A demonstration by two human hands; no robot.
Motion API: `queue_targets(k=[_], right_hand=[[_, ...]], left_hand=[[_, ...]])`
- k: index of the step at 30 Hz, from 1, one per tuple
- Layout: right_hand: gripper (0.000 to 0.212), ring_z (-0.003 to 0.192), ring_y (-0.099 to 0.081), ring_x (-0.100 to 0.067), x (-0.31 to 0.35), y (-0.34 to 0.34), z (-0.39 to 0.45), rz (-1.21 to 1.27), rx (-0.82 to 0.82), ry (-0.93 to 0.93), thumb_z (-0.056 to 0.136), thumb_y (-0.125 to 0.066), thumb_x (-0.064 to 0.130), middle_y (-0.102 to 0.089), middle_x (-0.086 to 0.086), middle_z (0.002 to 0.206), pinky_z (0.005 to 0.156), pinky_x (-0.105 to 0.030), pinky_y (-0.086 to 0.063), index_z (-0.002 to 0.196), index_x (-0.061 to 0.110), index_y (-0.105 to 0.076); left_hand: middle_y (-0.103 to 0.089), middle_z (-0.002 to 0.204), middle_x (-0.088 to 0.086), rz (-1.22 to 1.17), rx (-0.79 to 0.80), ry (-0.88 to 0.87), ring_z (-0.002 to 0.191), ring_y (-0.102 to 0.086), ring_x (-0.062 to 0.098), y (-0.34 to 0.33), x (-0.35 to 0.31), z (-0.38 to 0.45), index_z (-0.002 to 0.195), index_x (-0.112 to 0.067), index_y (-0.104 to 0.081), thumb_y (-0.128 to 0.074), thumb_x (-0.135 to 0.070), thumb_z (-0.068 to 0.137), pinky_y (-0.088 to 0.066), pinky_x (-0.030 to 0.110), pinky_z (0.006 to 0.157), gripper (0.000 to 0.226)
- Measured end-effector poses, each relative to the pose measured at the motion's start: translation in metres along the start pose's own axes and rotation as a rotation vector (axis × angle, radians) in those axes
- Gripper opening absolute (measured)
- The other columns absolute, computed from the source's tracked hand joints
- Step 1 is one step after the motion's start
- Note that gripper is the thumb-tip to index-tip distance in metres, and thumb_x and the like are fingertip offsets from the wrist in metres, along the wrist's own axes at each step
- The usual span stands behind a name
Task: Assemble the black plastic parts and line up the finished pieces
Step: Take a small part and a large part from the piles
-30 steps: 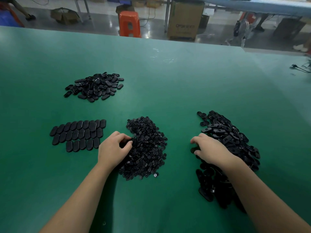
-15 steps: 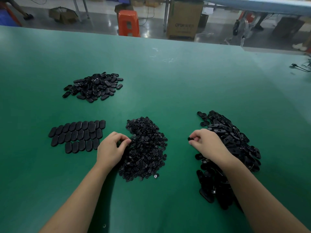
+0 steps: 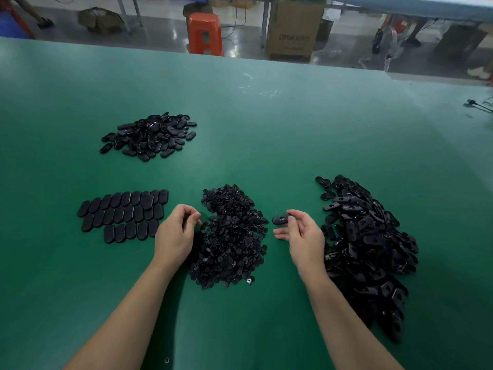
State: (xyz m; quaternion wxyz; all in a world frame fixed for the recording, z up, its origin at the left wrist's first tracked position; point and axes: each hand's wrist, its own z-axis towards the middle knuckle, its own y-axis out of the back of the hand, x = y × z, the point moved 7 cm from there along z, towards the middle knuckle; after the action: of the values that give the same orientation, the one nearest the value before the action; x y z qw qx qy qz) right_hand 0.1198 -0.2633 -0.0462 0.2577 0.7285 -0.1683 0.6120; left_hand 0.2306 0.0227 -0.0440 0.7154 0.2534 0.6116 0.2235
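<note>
My right hand (image 3: 302, 237) pinches one black oval shell (image 3: 280, 219) and holds it up between the two near piles. My left hand (image 3: 176, 231) hovers at the left edge of the middle pile of small black inserts (image 3: 232, 236), fingers curled; a small dark piece (image 3: 204, 218) shows at its fingertips, but whether they hold it I cannot tell. A big pile of black oval shells (image 3: 368, 241) lies on the right. Finished pieces (image 3: 122, 213) lie in three neat rows at the left. Another loose heap of black ovals (image 3: 150, 136) sits farther back left.
Everything rests on a wide green table (image 3: 293, 134). A cable (image 3: 478, 105) lies at its far right edge. Beyond the far edge stand an orange stool (image 3: 205, 33) and a cardboard box (image 3: 292, 28) on the floor.
My right hand has lifted off the right pile and carried a black shell leftward. My left hand has risen slightly from the middle pile.
</note>
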Motion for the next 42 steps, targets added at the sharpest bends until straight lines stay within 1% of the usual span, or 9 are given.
queue_targets(k=[10,15,20,24,29,32,35,39,42], right_hand=[[0.003,0.067,-0.073,-0.015,-0.0005,-0.003,0.0032,-0.014,-0.052,-0.027,0.102,-0.058,0.018,-0.075,0.0,0.083,0.069,-0.029,-0.06,0.1,0.019,-0.057],[0.016,0.077,-0.074,-0.012,0.0004,-0.0053,0.0046,0.07,-0.035,-0.042,0.097,-0.067,0.01,-0.075,-0.004,0.093,0.075,-0.025,-0.06,0.104,0.02,-0.057],[0.027,0.086,-0.076,-0.01,-0.0016,-0.0018,0.0035,0.112,-0.007,-0.063,0.093,-0.07,0.003,-0.078,0.0,0.09,0.087,-0.027,-0.059,0.102,0.028,-0.071],[0.01,0.084,-0.077,-0.018,-0.001,-0.0001,0.0043,0.192,-0.012,-0.077,0.095,-0.067,0.002,-0.078,-0.006,0.088,0.082,-0.031,-0.061,0.099,0.011,-0.063],[0.015,0.08,-0.077,-0.022,0.005,-0.0038,0.0039,0.225,0.007,-0.084,0.1,-0.061,0.011,-0.077,-0.008,0.095,0.066,-0.027,-0.061,0.109,0.016,-0.05],[0.023,0.084,-0.076,-0.018,0.0047,-0.0084,0.0032,0.193,0.047,-0.082,0.102,-0.059,0.012,-0.077,-0.001,0.095,0.069,-0.027,-0.061,0.118,0.029,-0.053],[0.015,0.085,-0.072,-0.014,0.0,-0.0081,0.0033,0.161,0.03,-0.092,0.102,-0.059,0.012,-0.077,0.004,0.091,0.069,-0.025,-0.059,0.112,0.021,-0.067],[0.018,0.073,-0.064,0.002,0.0047,-0.0056,0.0004,0.093,-0.056,-0.024,0.098,-0.068,0.022,-0.068,0.004,0.102,0.066,-0.016,-0.053,0.095,0.04,-0.068],[0.016,0.083,-0.066,0.001,0.0071,-0.005,0.0002,0.109,-0.069,-0.001,0.095,-0.071,0.022,-0.071,0.007,0.099,0.072,-0.014,-0.051,0.095,0.038,-0.069]], left_hand=[[-0.064,0.08,-0.014,0.004,0.005,-0.032,0.072,-0.059,0.008,0.0003,-0.0034,-0.0004,0.089,-0.029,-0.066,-0.068,-0.022,0.095,-0.048,0.033,0.063,0.009],[-0.066,0.09,-0.017,-0.016,-0.006,-0.044,0.069,-0.058,0.003,0.0008,-0.003,-0.0011,0.109,-0.03,-0.071,-0.065,-0.013,0.096,-0.043,0.022,0.059,0.022],[-0.072,0.103,-0.006,0.02,-0.014,-0.075,0.09,-0.062,0.007,0.0011,-0.005,0.0011,0.109,-0.02,-0.075,-0.064,-0.01,0.097,-0.046,0.021,0.076,0.019],[-0.073,0.093,-0.015,-0.02,-0.018,-0.029,0.077,-0.066,0.006,0.0008,-0.0028,0.0009,0.099,-0.029,-0.073,-0.067,-0.014,0.096,-0.056,0.026,0.067,0.017],[-0.072,0.086,-0.024,-0.099,-0.022,-0.015,0.078,-0.067,-0.002,0.0028,-0.0062,-0.0006,0.091,-0.041,-0.066,-0.068,-0.017,0.095,-0.048,0.006,0.066,0.025],[-0.074,0.087,-0.023,-0.101,-0.023,-0.013,0.052,-0.058,0.002,0.0035,-0.0083,-0.0016,0.101,-0.042,-0.065,-0.066,-0.019,0.096,-0.042,0.009,0.049,0.024],[-0.074,0.088,-0.022,-0.072,-0.01,-0.029,0.04,-0.046,0.005,0.0029,-0.009,-0.0028,0.115,-0.038,-0.065,-0.063,-0.019,0.097,-0.035,0.012,0.041,0.025],[-0.073,0.087,-0.025,-0.099,0.006,0.008,0.074,-0.065,-0.011,0.0019,-0.0054,-0.0014,0.099,-0.035,-0.065,-0.064,-0.016,0.097,-0.043,0.004,0.061,0.019],[-0.071,0.083,-0.03,-0.113,0.007,0.034,0.086,-0.065,-0.013,0.0015,-0.0042,-0.0006,0.092,-0.038,-0.064,-0.065,-0.018,0.097,-0.046,0.009,0.07,0.02]])
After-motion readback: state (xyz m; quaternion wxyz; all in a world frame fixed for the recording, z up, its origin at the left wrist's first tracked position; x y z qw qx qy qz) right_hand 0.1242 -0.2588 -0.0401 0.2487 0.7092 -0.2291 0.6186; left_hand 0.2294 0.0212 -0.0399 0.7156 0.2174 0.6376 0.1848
